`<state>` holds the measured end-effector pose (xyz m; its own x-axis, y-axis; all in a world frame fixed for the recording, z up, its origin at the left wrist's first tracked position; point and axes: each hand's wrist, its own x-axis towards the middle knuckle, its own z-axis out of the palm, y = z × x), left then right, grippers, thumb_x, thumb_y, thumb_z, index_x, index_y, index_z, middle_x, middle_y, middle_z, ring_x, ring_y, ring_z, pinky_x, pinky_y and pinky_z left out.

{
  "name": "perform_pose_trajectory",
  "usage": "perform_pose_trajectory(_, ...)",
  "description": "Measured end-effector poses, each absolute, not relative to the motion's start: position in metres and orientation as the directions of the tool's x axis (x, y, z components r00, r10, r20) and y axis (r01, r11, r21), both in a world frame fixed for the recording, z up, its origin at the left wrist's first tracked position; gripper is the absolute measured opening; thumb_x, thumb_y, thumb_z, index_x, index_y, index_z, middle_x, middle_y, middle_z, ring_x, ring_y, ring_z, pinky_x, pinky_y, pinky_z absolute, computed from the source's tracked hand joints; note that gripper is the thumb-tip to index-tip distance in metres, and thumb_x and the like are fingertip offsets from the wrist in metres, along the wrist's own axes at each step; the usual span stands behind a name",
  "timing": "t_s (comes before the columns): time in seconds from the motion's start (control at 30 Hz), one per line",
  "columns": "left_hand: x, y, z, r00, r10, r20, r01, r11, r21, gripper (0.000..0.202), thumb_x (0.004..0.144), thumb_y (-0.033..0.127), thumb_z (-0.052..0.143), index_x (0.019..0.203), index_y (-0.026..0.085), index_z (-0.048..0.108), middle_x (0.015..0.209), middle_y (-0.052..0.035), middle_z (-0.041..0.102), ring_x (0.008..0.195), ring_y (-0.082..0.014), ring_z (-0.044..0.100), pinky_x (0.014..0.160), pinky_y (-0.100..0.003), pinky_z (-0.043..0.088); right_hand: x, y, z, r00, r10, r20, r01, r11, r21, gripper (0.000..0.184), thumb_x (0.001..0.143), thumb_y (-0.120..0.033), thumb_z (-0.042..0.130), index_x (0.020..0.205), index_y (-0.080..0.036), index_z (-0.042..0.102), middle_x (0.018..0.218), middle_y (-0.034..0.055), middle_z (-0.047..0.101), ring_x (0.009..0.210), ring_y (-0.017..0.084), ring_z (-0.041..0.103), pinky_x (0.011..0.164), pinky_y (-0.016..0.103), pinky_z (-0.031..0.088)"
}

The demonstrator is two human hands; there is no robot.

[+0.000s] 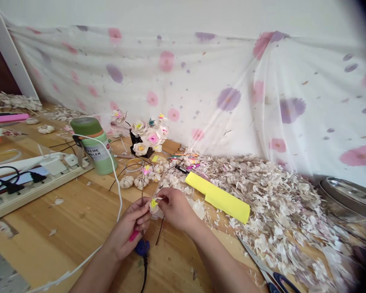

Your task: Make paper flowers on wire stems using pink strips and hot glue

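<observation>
The left hand (126, 230) and right hand (177, 209) are together, their fingertips pinching a small paper flower (155, 205) at the base of its pale petals. How the grip divides between them is hidden. The flower, with its yellow centre, is held just above the wooden table (64, 211) on a dark wire stem (160, 232). The work in hand looks like shaping this one bloom, which is sparser than the full flowers (148, 136) in a black holder (136, 140) beyond it. Left of the flower stands a green tumbler (94, 146). To its right lie a yellow paper strip (218, 197) and a heap of petal scraps (262, 195) — scissors (270, 276) sit farther off, and a blue plug (142, 247) lies just below it.
</observation>
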<state>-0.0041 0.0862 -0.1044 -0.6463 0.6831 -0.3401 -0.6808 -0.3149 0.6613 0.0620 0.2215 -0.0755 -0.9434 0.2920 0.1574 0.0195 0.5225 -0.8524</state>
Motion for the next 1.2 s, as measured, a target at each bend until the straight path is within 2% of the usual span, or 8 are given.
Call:
perform_pose_trajectory(0.2,-0.005,0.089,-0.104,-0.696,0.638,-0.329,-0.642,-0.348,0.683,0.034,0.057,0.009,0.082,0.085,0.011,0.063,0.061,0.0059,0.047,0.040,0.0013,0.028,0.034,-0.009,0.022,0.058,0.221,-0.081,-0.948,0.292,0.129,-0.001,0.401,-0.916,0.010,0.081,-0.011,0.053,0.080,-0.014,0.062,0.064,-0.0021,0.056,0.057,0.011,0.049,0.052,0.019,0.036)
perform_pose_trajectory(0.37,-0.004,0.088,-0.102,-0.707,0.620,-0.340,-0.639,-0.354,0.683,0.030,0.058,0.007,0.077,0.082,0.012,0.061,0.061,0.0067,0.047,0.039,0.0006,0.027,0.034,-0.010,0.024,0.057,0.219,-0.083,-0.951,0.284,0.126,-0.022,0.343,-0.939,0.010,0.081,-0.014,0.057,0.084,-0.015,0.067,0.067,-0.0014,0.061,0.058,0.010,0.052,0.054,0.019,0.039)
perform_pose_trajectory(0.53,-0.005,0.088,-0.102,-0.690,0.638,-0.343,-0.653,-0.343,0.676,0.024,0.061,0.003,0.072,0.080,0.012,0.060,0.058,0.0066,0.044,0.039,-0.0004,0.028,0.034,-0.010,0.022,0.058,0.216,-0.080,-0.936,0.308,0.170,-0.040,0.387,-0.921,0.015,0.080,-0.010,0.057,0.077,-0.016,0.071,0.068,0.0001,0.065,0.060,0.012,0.055,0.057,0.021,0.041)
perform_pose_trajectory(0.63,-0.006,0.088,-0.101,-0.678,0.649,-0.346,-0.661,-0.331,0.674,0.017,0.067,0.007,0.071,0.076,0.012,0.057,0.063,0.0046,0.048,0.039,0.0003,0.028,0.033,-0.010,0.022,0.061,0.215,-0.077,-0.930,0.287,0.231,-0.080,0.455,-0.887,0.018,0.079,-0.007,0.058,0.076,-0.019,0.071,0.072,0.0009,0.067,0.069,0.014,0.057,0.068,0.024,0.043)
perform_pose_trajectory(0.73,-0.006,0.087,-0.102,-0.676,0.645,-0.356,-0.661,-0.317,0.680,0.016,0.070,0.008,0.070,0.075,0.013,0.056,0.061,0.0060,0.045,0.038,0.0004,0.027,0.033,-0.010,0.022,0.064,0.215,-0.073,-0.925,0.197,0.326,-0.138,0.626,-0.767,0.020,0.081,-0.005,0.056,0.079,-0.020,0.070,0.077,0.0015,0.068,0.077,0.015,0.058,0.077,0.026,0.041)
perform_pose_trajectory(0.83,-0.007,0.087,-0.106,-0.686,0.635,-0.357,-0.650,-0.314,0.692,0.018,0.069,0.007,0.072,0.080,0.012,0.059,0.061,0.0066,0.044,0.038,0.0009,0.026,0.033,-0.009,0.022,0.066,0.215,-0.070,-0.918,0.072,0.390,-0.158,0.836,-0.526,0.018,0.085,-0.007,0.053,0.078,-0.017,0.066,0.078,0.0040,0.066,0.078,0.017,0.056,0.075,0.026,0.041)
perform_pose_trajectory(1.03,-0.009,0.087,-0.107,-0.683,0.638,-0.355,-0.638,-0.284,0.716,0.030,0.057,0.013,0.084,0.077,0.010,0.062,0.054,0.0081,0.041,0.038,0.0011,0.023,0.033,-0.009,0.021,0.069,0.215,-0.060,-0.939,-0.088,0.332,-0.150,0.975,-0.166,0.009,0.085,-0.009,0.053,0.082,-0.015,0.060,0.081,0.0079,0.062,0.082,0.022,0.051,0.068,0.029,0.040)
perform_pose_trajectory(1.2,-0.009,0.086,-0.104,-0.671,0.643,-0.368,-0.643,-0.258,0.721,0.036,0.049,0.016,0.088,0.075,0.009,0.064,0.052,0.0080,0.041,0.038,0.0010,0.023,0.033,-0.010,0.018,0.068,0.217,-0.058,-0.951,-0.123,0.285,-0.157,0.983,-0.099,0.012,0.089,-0.011,0.049,0.084,-0.013,0.060,0.083,0.0105,0.062,0.083,0.024,0.051,0.068,0.032,0.041)
